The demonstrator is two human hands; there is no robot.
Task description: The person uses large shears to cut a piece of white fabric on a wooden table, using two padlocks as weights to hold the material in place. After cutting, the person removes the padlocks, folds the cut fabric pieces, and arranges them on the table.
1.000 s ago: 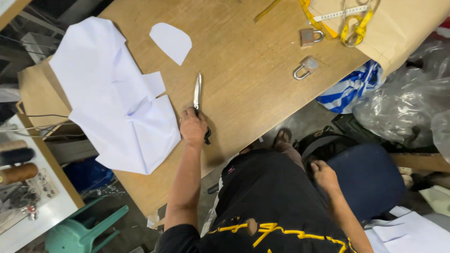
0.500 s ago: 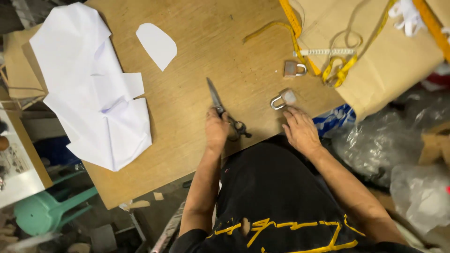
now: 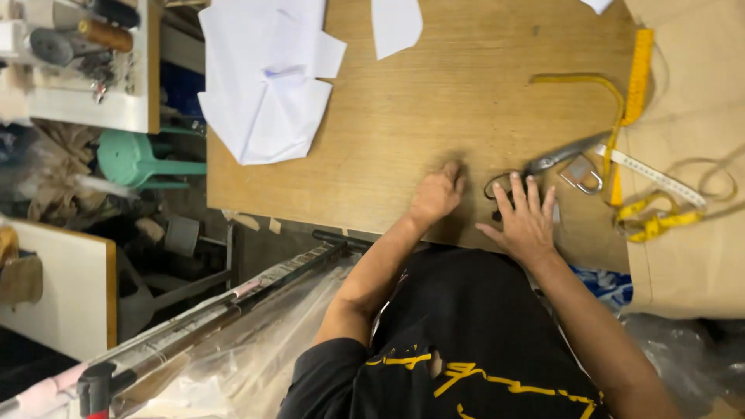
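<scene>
Now the right hand [image 3: 526,219] lies flat with loose fingers on the scissors [image 3: 543,167], whose blades point up-right. Beside it, the left hand [image 3: 436,195] is curled, holding nothing.

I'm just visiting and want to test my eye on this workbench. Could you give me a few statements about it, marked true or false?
1. The right hand lies flat on the scissors' black handles. True.
2. The left hand holds the scissors. False: it rests closed on the bare wooden table.
3. White paper pieces lie at the table's far left. True.
4. The padlock sits on the white paper. False: it lies by the scissors' blades, near the yellow measuring tape.
</scene>
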